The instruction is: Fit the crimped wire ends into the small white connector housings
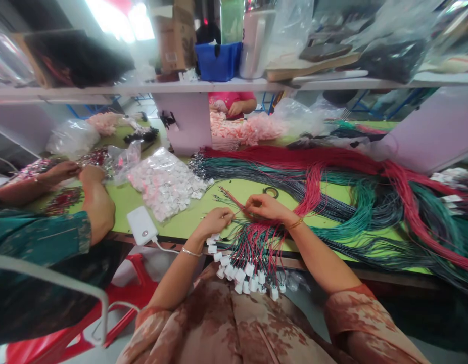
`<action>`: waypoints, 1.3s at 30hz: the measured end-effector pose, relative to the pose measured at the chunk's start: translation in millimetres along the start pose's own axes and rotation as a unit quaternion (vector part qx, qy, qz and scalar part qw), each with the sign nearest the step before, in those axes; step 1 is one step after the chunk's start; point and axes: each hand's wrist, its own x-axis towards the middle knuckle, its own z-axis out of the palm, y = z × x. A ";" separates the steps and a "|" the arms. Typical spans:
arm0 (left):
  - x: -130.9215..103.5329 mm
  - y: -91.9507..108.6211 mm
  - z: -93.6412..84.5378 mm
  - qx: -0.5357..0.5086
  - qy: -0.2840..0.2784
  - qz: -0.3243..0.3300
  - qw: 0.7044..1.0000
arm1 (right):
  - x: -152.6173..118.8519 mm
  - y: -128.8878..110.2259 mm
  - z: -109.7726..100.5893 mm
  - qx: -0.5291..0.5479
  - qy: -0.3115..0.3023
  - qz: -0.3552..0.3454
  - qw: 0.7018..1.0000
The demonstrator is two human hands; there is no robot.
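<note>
My left hand point(218, 221) is closed in a pinch at the table's front edge, with thin dark wires around its fingertips. Just to its right, my right hand point(267, 207) has thumb and fingers drawn together on a thin wire. A few loose wires with bare metal ends point(227, 196) fan out beyond both hands. Below them, a bunch of red, green and black wires point(256, 240) hangs over the edge, tipped with white plastic connectors point(239, 275). Exactly which strand each hand pinches is too small to tell.
Long bundles of red wires point(279, 154) and green wires point(365, 205) cover the table's right side. A bag of white connectors point(168, 182), a white power bank point(142, 225) and a black tape roll point(271, 192) lie nearby. A co-worker's arm point(97, 197) is at left.
</note>
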 end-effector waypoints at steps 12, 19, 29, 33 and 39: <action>17.8 -1.1 -7.8 -0.230 -0.014 -0.091 0.969 | -11.5 20.2 -20.7 -0.213 0.138 0.133 0.958; 21.2 5.6 -0.6 -0.234 0.041 -0.101 0.966 | -12.5 -42.0 11.9 0.099 0.032 -0.035 0.994; 20.7 9.0 -0.1 -0.047 0.103 0.011 0.993 | -10.7 -27.6 43.8 0.035 0.063 -0.005 0.997; 22.5 12.9 -0.3 0.014 0.137 0.045 0.989 | -13.1 -25.1 53.6 0.010 0.074 -0.013 0.997; 19.9 18.7 4.0 -0.017 0.169 0.060 0.984 | -13.5 -42.2 43.2 -0.097 0.190 -0.012 0.977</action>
